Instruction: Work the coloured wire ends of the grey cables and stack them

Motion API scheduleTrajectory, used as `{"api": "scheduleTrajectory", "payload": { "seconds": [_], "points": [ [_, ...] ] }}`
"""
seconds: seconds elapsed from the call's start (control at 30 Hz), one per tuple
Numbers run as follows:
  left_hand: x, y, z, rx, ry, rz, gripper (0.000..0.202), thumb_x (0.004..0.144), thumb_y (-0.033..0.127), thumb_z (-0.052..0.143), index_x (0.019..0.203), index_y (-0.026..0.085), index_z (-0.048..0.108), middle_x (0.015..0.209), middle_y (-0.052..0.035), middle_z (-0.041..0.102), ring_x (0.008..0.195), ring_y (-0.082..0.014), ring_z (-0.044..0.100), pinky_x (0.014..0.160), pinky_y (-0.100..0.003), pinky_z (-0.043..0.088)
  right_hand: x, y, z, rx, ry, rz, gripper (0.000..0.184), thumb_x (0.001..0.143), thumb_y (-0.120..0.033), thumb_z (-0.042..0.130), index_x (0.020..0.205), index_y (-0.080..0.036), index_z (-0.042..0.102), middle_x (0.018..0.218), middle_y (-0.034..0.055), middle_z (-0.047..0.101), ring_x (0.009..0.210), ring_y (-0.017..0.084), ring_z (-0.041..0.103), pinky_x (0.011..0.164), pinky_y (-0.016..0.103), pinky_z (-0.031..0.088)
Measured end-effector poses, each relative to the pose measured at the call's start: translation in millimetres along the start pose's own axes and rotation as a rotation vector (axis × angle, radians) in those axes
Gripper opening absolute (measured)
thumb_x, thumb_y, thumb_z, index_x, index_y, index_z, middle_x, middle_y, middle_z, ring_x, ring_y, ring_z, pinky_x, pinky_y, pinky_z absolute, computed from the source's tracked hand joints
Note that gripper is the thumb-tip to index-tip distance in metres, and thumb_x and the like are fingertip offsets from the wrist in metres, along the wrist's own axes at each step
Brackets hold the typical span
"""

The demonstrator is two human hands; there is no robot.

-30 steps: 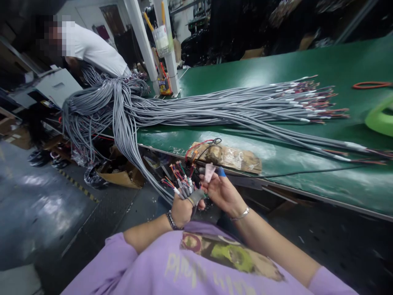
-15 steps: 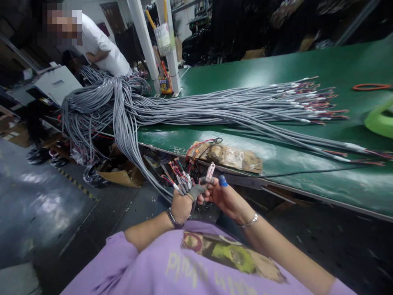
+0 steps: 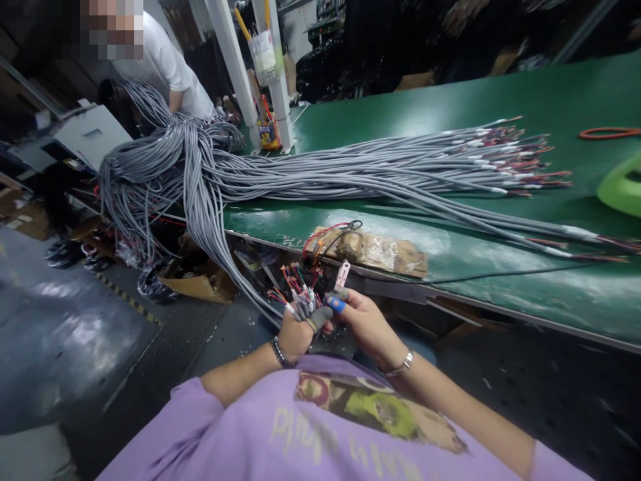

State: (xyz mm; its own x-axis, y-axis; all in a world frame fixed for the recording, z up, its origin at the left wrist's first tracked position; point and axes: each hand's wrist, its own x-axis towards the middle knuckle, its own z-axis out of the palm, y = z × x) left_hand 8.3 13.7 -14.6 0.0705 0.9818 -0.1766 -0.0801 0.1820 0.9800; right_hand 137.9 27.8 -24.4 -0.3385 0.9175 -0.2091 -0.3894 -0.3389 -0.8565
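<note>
A bundle of grey cables (image 3: 246, 288) runs down from the bench into my left hand (image 3: 296, 334), which is closed around it near the ends. Stripped ends with thin coloured wires (image 3: 295, 277) fan out above that fist, and a grey cover wraps its thumb. Just to the right, my right hand (image 3: 368, 324) is closed, its thumb banded in blue tape (image 3: 336, 304) and pressed toward the index finger. A pale flat strip with small holes (image 3: 342, 274) sticks up from its fingers. Whether a wire is pinched there too is hidden.
On the green bench (image 3: 501, 280) lies a long pile of grey cables (image 3: 325, 172). A taped cardboard piece (image 3: 375, 252) sits at the near edge, beside a black cord (image 3: 481, 274). A co-worker in a white shirt (image 3: 165, 67) stands at the far left. An open carton (image 3: 205, 284) is below.
My right thumb has come down from its raised position to press toward the index finger, and that hand has turned. My left hand keeps its hold. The co-worker has shifted, lifting some cables.
</note>
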Motion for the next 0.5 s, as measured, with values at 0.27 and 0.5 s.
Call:
{"api": "scheduleTrajectory", "payload": {
  "seconds": [0.27,0.5],
  "points": [
    [2,3,3.1,-0.094,0.059,-0.006,0.046,0.062,0.056,0.075,0.047,0.017,0.058,0.043,-0.0018,0.058,0.041,-0.0113,0.051,0.047,-0.025,0.046,9,1,-25,0.214,-0.039,0.019,0.031,0.070,-0.047,0.077,0.073,-0.019,0.063,0.066,-0.0008,0.059,0.058,0.011,0.050,0.058,0.026,0.044],
    [6,23,14.8,-0.186,0.085,-0.063,0.043,0.054,0.053,0.079,0.047,0.016,0.058,0.040,-0.0001,0.055,0.037,-0.0096,0.047,0.042,-0.024,0.043,24,-16,-20,0.142,-0.055,0.016,0.041,0.067,-0.058,0.076,0.071,-0.019,0.064,0.057,-0.0022,0.052,0.053,0.011,0.043,0.052,0.026,0.040]
  ]
}}
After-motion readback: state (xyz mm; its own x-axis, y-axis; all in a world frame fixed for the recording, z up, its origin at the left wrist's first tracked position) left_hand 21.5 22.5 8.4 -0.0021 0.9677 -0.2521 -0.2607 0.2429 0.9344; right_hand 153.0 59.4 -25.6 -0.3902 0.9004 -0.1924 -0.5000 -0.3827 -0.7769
